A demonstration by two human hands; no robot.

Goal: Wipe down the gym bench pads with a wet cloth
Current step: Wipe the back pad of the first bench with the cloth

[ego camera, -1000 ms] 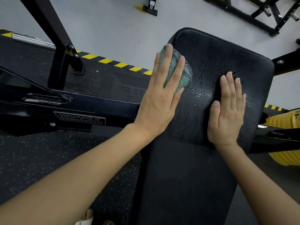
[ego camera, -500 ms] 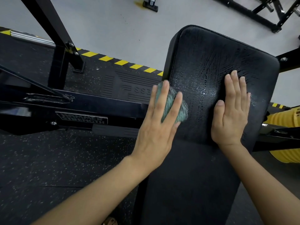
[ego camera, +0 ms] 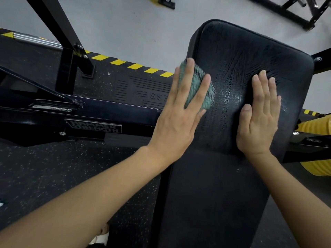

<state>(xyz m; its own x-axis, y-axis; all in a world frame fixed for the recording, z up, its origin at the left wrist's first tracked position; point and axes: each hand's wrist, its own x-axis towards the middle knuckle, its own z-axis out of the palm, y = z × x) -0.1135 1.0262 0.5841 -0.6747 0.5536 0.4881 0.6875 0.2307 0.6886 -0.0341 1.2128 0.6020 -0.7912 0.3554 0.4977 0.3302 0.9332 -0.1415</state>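
A black, cracked bench pad (ego camera: 241, 51) runs from bottom centre to upper right, with wet streaks glistening on its middle. My left hand (ego camera: 180, 113) lies flat with straight fingers on a folded green cloth (ego camera: 197, 88), pressing it against the pad's left edge. My right hand (ego camera: 259, 115) rests flat on the pad's right half, fingers together and straight, holding nothing. A lower pad section (ego camera: 211, 203) continues toward me.
A black machine frame (ego camera: 53, 119) with a name plate crosses the left side, and an upright post (ego camera: 59, 31) rises from it. Speckled rubber flooring (ego camera: 53, 176) has a yellow-black striped edge (ego camera: 134, 66). Yellow weight plates (ego camera: 317, 126) sit at right. More racks (ego camera: 295, 13) stand far back.
My left hand slid the cloth down the pad's left edge toward me, then back up partway. My right hand has stayed planted on the pad.
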